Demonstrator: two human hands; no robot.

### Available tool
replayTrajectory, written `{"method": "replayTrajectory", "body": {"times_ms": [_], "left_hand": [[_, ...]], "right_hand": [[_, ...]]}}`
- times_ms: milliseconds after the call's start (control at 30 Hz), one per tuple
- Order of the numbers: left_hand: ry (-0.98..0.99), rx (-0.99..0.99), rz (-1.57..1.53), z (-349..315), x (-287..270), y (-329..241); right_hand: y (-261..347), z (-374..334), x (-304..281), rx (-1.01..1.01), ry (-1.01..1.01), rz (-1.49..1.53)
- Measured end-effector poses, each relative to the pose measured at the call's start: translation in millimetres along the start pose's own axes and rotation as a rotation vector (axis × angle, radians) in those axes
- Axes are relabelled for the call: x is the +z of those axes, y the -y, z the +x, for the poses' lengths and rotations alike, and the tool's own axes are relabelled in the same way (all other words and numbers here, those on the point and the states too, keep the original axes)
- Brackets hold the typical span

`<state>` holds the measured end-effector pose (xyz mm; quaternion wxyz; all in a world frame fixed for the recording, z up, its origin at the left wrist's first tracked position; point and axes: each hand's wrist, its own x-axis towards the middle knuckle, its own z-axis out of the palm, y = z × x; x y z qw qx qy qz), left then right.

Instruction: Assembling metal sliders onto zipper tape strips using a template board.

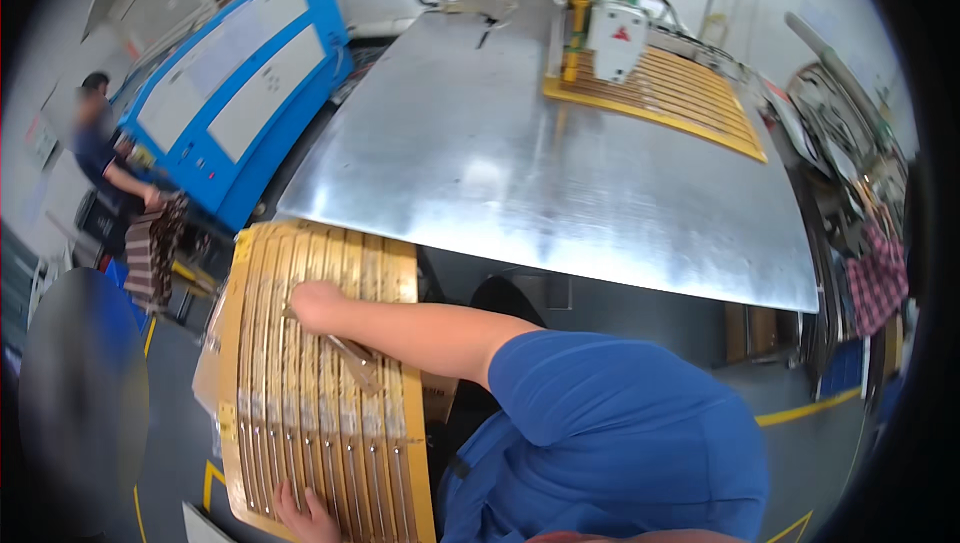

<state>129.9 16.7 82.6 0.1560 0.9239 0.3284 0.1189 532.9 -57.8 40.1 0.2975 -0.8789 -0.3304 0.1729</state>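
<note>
A yellow-framed board [232, 343] with long parallel slots and metal strips lies to my left. My right arm, in a blue sleeve, reaches across it, and my right hand [318, 305] is closed in a fist over the slots. A narrow brownish tool [355, 363] with a wider end slants out below the fist; its exact kind I cannot make out. At the board's near end, my left hand [305, 515] rests with fingers spread on the strips. Small round metal heads [330, 443] form a row across the slots between my hands.
A large shiny metal table [450, 163] stands ahead, its corner close to the board. On it, another yellow slotted frame [680, 103] sits under a machine head [615, 41]. Far left, a person [100, 153] holds striped cloth [152, 248] beside a blue machine [235, 93].
</note>
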Motion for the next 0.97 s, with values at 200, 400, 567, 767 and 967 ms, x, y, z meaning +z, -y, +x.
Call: {"method": "replayTrajectory", "body": {"times_ms": [200, 400, 567, 767, 967], "left_hand": [[0.057, 0.03, 0.017, 12, 0, -14], [0.07, 0.051, -0.026, 21, 5, 1], [0.153, 0.032, -0.162, 36, 7, 1], [-0.006, -0.156, 0.006, 43, -7, 56], [-0.474, -0.015, 0.077, 18, -5, 160]], "right_hand": [[-48, -3, -8, -0.156, -0.179, 0.452], [-47, -115, -111, -0.081, 0.07, 1.324], [-95, -185, -170, -0.086, -0.083, 1.36], [-164, -314, -294, 0.19, -0.626, 1.015], [-295, -440, -394, 0.64, -0.923, 0.426]]}}
